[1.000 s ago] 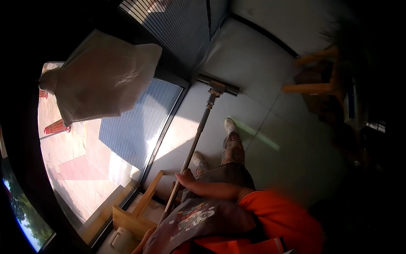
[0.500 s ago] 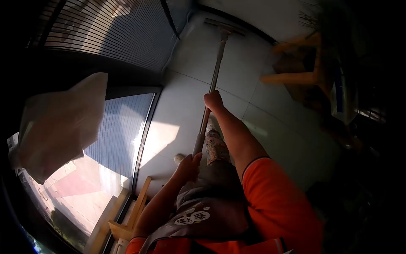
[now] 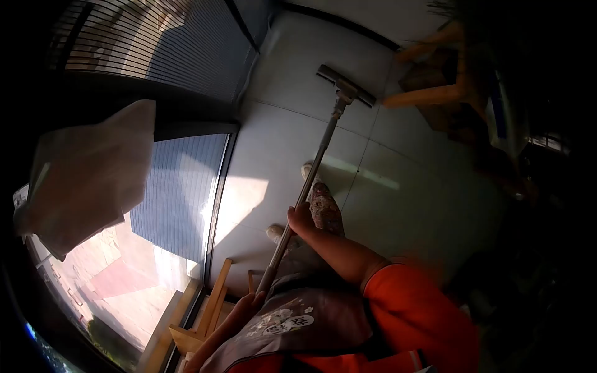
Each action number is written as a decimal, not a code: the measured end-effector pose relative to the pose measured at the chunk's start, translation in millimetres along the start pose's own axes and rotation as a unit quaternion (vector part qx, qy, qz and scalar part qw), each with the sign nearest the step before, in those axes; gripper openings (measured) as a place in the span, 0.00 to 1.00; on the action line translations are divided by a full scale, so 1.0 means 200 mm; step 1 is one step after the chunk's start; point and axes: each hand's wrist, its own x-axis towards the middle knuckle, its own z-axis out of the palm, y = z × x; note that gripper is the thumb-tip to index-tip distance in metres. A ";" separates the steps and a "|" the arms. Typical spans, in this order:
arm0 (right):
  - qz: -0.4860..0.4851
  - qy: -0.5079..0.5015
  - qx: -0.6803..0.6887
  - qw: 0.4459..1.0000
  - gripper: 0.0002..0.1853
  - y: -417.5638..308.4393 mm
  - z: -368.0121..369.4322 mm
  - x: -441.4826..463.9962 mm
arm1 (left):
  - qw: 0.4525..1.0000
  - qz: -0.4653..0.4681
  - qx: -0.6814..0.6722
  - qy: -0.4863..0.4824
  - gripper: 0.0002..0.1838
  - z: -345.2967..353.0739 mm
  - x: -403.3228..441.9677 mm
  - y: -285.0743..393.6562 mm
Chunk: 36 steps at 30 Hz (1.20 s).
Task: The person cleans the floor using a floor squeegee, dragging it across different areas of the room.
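Note:
A long-handled mop [image 3: 323, 140] with a narrow bar-shaped head lies at a slant across the view, its head on the pale floor tiles. My right hand [image 3: 301, 219] is closed around the middle of the metal pole. Lower down, near the pole's grip end, my left hand [image 3: 249, 303] is wrapped about the handle close to my apron [image 3: 289, 320]. My shoes [image 3: 274, 233] stand on the floor beside the pole.
On the left, a glass door [image 3: 180, 186] lets sunlight onto the tiles, and a pale translucent sheet [image 3: 93, 174] hangs before it. A wooden frame [image 3: 214, 298] stands at lower left. Wooden furniture legs [image 3: 426, 96] reach toward the mop head at upper right.
The mop head has come back from the far wall toward me and slightly right, turning at an angle. Both hands have drawn the pole down toward my body.

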 end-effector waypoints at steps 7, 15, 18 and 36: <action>0.143 0.017 0.339 0.930 0.22 -0.32 0.20 -0.55 | 0.982 0.040 0.153 0.108 0.29 -0.16 -0.24 -0.43; 0.149 0.066 0.396 0.904 0.15 0.16 -0.84 0.60 | 0.953 0.218 0.209 0.003 0.19 0.14 0.14 0.83; 0.165 0.066 0.417 0.891 0.16 0.30 -1.31 0.88 | 0.969 0.208 0.094 -0.089 0.13 0.25 0.15 1.39; 0.156 -0.056 0.575 0.801 0.18 -0.33 -0.05 -0.35 | 0.962 0.023 0.249 0.114 0.25 -0.26 -0.24 -0.27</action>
